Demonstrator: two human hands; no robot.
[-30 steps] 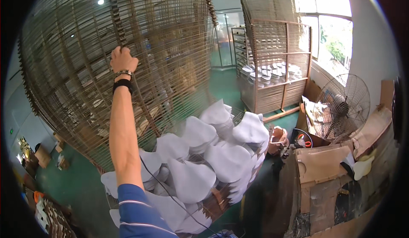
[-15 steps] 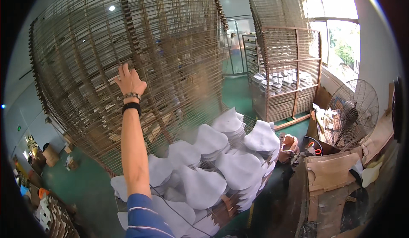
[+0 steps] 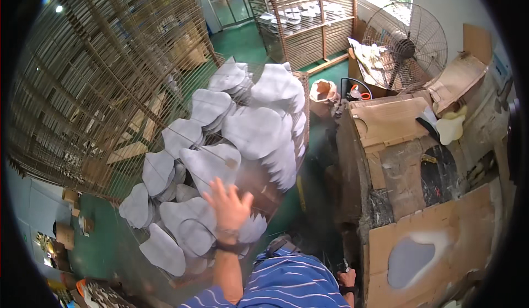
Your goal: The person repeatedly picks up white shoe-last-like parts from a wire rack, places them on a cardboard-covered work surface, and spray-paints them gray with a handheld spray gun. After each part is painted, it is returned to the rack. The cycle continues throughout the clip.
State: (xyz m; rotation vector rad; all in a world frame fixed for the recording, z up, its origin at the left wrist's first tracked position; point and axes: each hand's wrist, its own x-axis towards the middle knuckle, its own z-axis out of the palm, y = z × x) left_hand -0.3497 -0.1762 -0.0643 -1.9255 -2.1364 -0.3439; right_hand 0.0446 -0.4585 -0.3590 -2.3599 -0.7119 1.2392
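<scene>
While grey contoured sheets [image 3: 256, 131] overlap, presumably to share one wire shelf [image 3: 306, 82], the left hand [image 3: 228, 211] hovers, fingers spread, near the shelf's right edge, the right hand [image 3: 347, 278] gripping indiscernibly.

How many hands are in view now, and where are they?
2. The left hand, fingers spread, is over the pale stacked pieces; contact is unclear. The right hand is at the lower edge, beside the cardboard-covered table. Neither is hidden.
</scene>
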